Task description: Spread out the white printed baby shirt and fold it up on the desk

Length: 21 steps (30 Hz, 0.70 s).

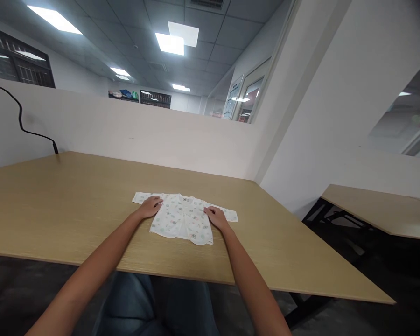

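Note:
A small white baby shirt [175,217] with a pale print lies spread on the wooden table. Its sleeves reach out to both sides, and its front opening and hem face me. My left hand [151,206] rests at the shirt's left underarm, fingers apart and pointing in over the cloth. At the opposite underarm, my right hand [216,217] lies with its fingertips on the shirt's side edge. Both hands look open, resting on the cloth without gripping it. A small dark label shows inside the neckline.
The wooden table [73,210] has its front edge just before my legs. A white partition wall [161,135] stands behind it. A black cable [21,116] hangs at the far left. Another table [381,207] stands to the right, across a gap.

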{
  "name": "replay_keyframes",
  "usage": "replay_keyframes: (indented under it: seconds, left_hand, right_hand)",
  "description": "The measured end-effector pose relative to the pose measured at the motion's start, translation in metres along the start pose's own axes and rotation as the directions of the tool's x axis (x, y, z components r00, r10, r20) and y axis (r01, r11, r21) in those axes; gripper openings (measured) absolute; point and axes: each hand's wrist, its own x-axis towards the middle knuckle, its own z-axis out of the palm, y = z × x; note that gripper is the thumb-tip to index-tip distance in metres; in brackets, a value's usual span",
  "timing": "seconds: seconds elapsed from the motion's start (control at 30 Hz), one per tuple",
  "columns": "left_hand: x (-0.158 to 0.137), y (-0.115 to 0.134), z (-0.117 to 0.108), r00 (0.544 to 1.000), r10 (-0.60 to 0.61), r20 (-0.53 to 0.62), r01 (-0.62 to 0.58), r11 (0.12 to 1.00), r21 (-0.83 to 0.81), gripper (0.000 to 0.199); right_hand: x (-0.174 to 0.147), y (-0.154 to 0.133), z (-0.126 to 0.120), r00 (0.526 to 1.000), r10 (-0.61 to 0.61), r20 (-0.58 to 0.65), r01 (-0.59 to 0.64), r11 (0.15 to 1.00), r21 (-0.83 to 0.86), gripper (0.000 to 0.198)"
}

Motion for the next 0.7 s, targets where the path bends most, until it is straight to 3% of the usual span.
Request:
replay_keyframes:
  seconds: [0.7]
  left_hand:
    - [-0.0018, 0.0017, -0.0028, 1.000, 0.006, 0.007, -0.005, 0.999, -0.033, 0.049]
  right_hand:
    - [0.0028, 0.0058, 0.0019, 1.000, -0.008, -0.005, 0.008, 1.000, 0.007, 0.036]
